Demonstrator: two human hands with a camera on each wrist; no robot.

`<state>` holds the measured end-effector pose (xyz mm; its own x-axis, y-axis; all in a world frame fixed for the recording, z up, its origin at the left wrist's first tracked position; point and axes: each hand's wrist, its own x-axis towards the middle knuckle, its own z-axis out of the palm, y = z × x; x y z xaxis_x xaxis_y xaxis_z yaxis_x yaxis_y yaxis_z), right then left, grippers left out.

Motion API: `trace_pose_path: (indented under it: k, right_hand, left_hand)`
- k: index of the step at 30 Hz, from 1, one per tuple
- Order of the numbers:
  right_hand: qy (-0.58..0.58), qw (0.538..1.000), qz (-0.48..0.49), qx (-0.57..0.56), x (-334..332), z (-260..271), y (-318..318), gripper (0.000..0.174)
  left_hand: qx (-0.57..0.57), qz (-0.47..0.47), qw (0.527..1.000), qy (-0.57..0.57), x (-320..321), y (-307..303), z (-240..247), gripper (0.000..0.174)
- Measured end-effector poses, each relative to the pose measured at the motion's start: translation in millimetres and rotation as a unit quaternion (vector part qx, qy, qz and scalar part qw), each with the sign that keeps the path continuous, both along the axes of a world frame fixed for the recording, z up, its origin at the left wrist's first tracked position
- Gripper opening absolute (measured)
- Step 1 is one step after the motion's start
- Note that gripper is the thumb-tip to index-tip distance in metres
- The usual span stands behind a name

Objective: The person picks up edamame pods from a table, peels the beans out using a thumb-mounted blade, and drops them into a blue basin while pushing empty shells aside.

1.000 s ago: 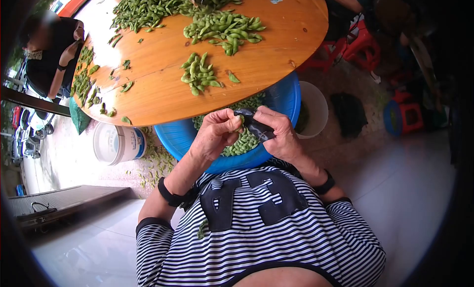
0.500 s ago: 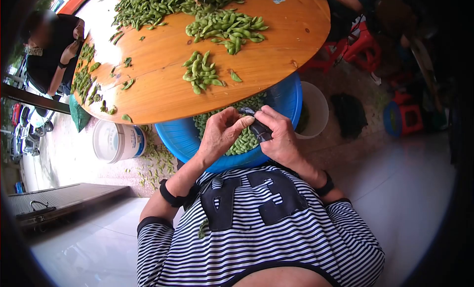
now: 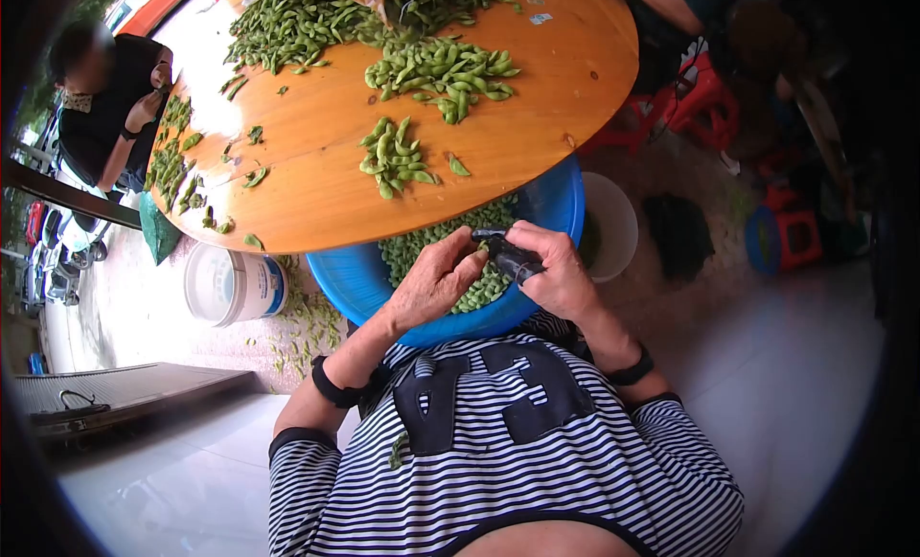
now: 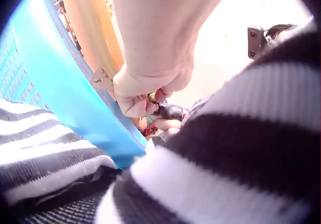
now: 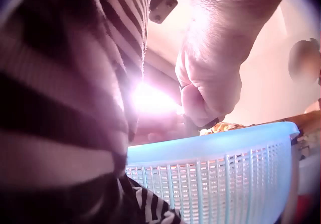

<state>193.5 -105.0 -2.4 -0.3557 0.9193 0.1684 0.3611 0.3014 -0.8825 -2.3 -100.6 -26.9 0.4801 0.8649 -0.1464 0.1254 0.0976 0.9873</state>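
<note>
My left hand (image 3: 428, 287) pinches a green soybean pod (image 4: 152, 97) between thumb and fingers, over the blue basket (image 3: 335, 284). My right hand (image 3: 563, 274) meets it from the other side, its fingers curled in at the pod. A shiny black covering (image 3: 517, 262) wraps the right thumb and a fingertip; in the left wrist view it shows beside the pod. Most of the pod is hidden by the fingers. Shelled green soybeans (image 3: 486, 291) lie in the basket below both hands. In the right wrist view my right hand is above the basket's rim.
The wooden table (image 3: 316, 188) overhangs the basket. On it lie a small group of pods (image 3: 395, 161), a larger group (image 3: 436, 70) and a big heap (image 3: 297, 25). A white bucket (image 3: 216, 279) stands left, a pale tub (image 3: 611, 227) right. Another person (image 3: 110, 107) sits far left.
The black-covered right thumb has turned and now points toward the body's right. A green pod shows at the left fingertips. The hands stay together over the basket; the view has shifted slightly.
</note>
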Motion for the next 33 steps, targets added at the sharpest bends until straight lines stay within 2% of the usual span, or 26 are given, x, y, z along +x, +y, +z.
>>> trace_pose_path:
  k: [2,3,4,5,7,8,9,10,11,13,15,17,19,20,22,23,25,27,29,30,32,33]
  right_hand:
    - [0.11,0.974,0.041,-0.192,6.9,0.5,5.5,0.029]
    - [0.11,0.974,0.04,-0.194,12.4,-0.6,8.5,0.029]
    - [0.204,0.925,0.059,-0.316,18.5,-2.4,11.2,0.029]
    - [0.292,0.851,0.076,-0.43,21.3,-3.6,11.9,0.029]
    - [0.298,0.853,0.08,-0.42,14.4,-2.2,6.6,0.027]
    - [0.197,0.938,0.048,-0.279,4.6,1.5,2.6,0.027]
    - [0.089,0.988,0.013,-0.127,-1.1,3.4,0.7,0.026]
    - [0.064,0.994,0.013,-0.083,-1.4,2.9,0.4,0.024]
    - [0.064,0.994,0.011,-0.084,-0.8,2.9,0.1,0.024]
    - [0.156,0.959,0.004,-0.238,1.0,3.3,0.9,0.025]
    - [0.166,0.951,0.015,-0.259,3.7,1.0,1.7,0.026]
    - [0.176,0.943,0.024,-0.281,7.0,-1.5,1.9,0.028]
    - [0.326,0.87,0.05,-0.366,10.2,-3.0,2.1,0.03]
    - [0.327,0.87,0.05,-0.366,11.9,-4.5,2.2,0.03]
    - [0.37,0.838,0.099,-0.388,14.3,-6.8,2.9,0.03]
    - [0.37,0.838,0.099,-0.388,12.6,-6.4,2.2,0.03]
    - [0.303,0.879,0.064,-0.363,8.1,-3.8,-0.1,0.032]
    - [0.3,0.884,0.049,-0.354,9.0,0.7,-0.7,0.031]
    - [0.298,0.89,0.035,-0.344,11.8,6.8,-1.3,0.031]
    - [0.286,0.898,0.029,-0.332,15.5,9.9,-1.5,0.031]
    - [0.279,0.907,0.041,-0.314,30.2,11.1,-0.4,0.032]
    - [0.281,0.906,-0.003,-0.317,36.3,17.7,-1.7,0.033]
  left_hand:
    - [-0.029,-0.025,0.999,-0.03,-5.2,1.2,1.4,0.022]
    - [-0.057,-0.05,0.995,-0.06,-7.1,2.1,1.7,0.019]
    - [-0.078,-0.053,0.994,-0.062,-7.5,3.0,1.7,0.016]
    - [-0.08,-0.053,0.993,-0.063,-7.4,3.6,0.8,0.016]
    - [-0.069,-0.036,0.991,-0.109,-7.3,4.1,-0.7,0.016]
    - [-0.077,-0.03,0.99,-0.115,-5.2,3.9,-0.3,0.014]
    - [-0.077,-0.031,0.99,-0.115,-5.3,4.6,1.1,0.014]
    - [-0.076,-0.032,0.991,-0.11,-5.5,5.1,3.2,0.016]
    - [-0.075,-0.033,0.991,-0.105,-5.5,5.2,4.9,0.018]
    - [-0.092,-0.026,0.989,-0.112,-1.8,3.5,6.7,0.02]
    - [-0.11,-0.017,0.987,-0.119,-1.6,3.1,5.5,0.022]
    - [-0.079,-0.027,0.992,-0.093,-3.3,5.1,1.1,0.025]
    - [-0.066,-0.035,0.992,-0.099,-5.1,5.8,0.1,0.022]
    - [-0.054,-0.042,0.992,-0.103,-5.8,5.8,-0.1,0.019]
    - [-0.054,-0.042,0.994,-0.09,-6.2,7.1,0.1,0.016]
    - [-0.054,-0.042,0.995,-0.077,-6.3,7.6,0.0,0.014]
    - [-0.074,-0.03,0.993,-0.089,-4.2,7.8,-1.9,0.013]
    - [-0.093,-0.018,0.99,-0.102,-3.6,7.7,-4.6,0.012]
    - [-0.135,0.004,0.973,-0.187,-4.5,5.9,-6.8,0.014]
    - [-0.133,0.005,0.973,-0.186,-5.3,5.3,-7.6,0.014]
    - [-0.083,-0.047,0.983,-0.159,-7.8,3.2,-9.4,0.02]
    - [-0.046,-0.065,0.994,-0.076,-11.3,1.8,-10.8,0.021]
